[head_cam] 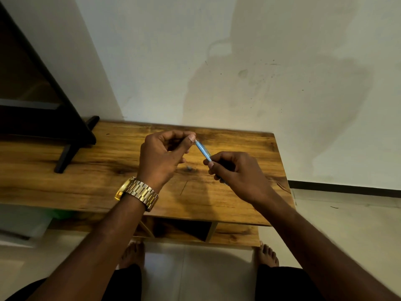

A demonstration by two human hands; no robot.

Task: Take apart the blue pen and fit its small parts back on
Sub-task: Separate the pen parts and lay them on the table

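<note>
A slim blue pen (202,151) is held slanted above the wooden table (86,181), between both hands. My left hand (161,159), with a gold watch on its wrist, pinches the pen's upper end between thumb and forefinger. My right hand (236,172) grips the lower end, and its fingers hide most of that half. A small dark part (188,168) lies on the table just below the hands; it is blurred and I cannot tell what it is.
A black stand (71,146) rests on the table's left part, under a dark frame. The wall rises right behind the table. A pale bin (23,222) sits on the floor at left. My bare feet (268,254) are by the table's lower shelf.
</note>
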